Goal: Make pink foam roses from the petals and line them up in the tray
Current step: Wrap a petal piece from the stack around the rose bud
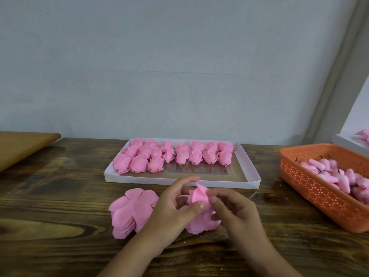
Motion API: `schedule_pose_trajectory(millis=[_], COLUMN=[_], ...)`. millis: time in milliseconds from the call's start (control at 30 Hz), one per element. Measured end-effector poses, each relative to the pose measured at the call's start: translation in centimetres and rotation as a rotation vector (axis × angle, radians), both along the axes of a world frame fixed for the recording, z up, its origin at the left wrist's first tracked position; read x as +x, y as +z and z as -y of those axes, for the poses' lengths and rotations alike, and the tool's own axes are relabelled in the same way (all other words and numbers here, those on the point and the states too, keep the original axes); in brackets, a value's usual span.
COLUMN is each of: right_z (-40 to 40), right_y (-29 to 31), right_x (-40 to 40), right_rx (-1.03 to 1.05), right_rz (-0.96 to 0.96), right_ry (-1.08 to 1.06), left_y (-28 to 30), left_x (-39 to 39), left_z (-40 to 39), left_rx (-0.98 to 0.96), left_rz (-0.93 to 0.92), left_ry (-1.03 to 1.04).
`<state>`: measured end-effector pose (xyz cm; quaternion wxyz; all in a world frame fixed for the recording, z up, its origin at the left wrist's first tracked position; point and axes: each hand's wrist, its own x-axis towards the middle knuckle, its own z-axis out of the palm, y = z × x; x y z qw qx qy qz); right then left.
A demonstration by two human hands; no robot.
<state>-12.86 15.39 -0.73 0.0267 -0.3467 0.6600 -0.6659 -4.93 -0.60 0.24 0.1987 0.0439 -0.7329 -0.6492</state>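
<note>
Half-built pink foam rose (197, 198) sits between both hands just in front of the white tray (247, 170), petals partly folded up. Left hand (175, 204) pinches a petal with thumb and fingers; right hand (231, 208) grips the other side. Tray holds roughly two rows of finished roses (171, 154), front part unfilled. Stack of flat petals (129, 210) left; orange basket (319, 198) of bud cores right. Plenty remains, I judge.

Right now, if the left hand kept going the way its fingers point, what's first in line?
The left hand points up and away toward the shallow white cardboard tray. Past the half-folded pink foam rose it grips, it would likely meet the tray's near wall first; depth is uncertain.
</note>
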Motion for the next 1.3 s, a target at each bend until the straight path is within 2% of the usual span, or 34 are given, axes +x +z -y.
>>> schedule_pose_trajectory(millis=[300, 600, 900, 1067, 1167, 1300], right_z=[-0.1, 0.0, -0.4, -0.5, -0.6, -0.7], right_y=[0.3, 0.9, 1.4, 1.9, 2.0, 2.2], right_x=[-0.2, 0.2, 0.2, 0.4, 0.4, 0.3], right_rx=[-0.007, -0.07, -0.049, -0.058, -0.087, -0.159], right_rz=[0.042, 0.122, 0.049, 0.117, 0.207, 0.43], right_ry=[0.042, 0.074, 0.05, 0.074, 0.116, 0.279], left_y=[0.1, 0.4, 0.4, 0.6, 1.2, 1.4], left_x=[0.2, 0.3, 0.2, 0.4, 0.8, 0.4], left_z=[-0.3, -0.7, -0.8, -0.6, -0.4, 0.2], left_rx=[-0.133, -0.092, -0.067, -0.032, 0.052, 0.154], left_rz=[-0.067, -0.157, -0.219, -0.147, -0.099, -0.048], left_ry=[-0.017, -0.016, -0.046, -0.097, -0.148, 0.056])
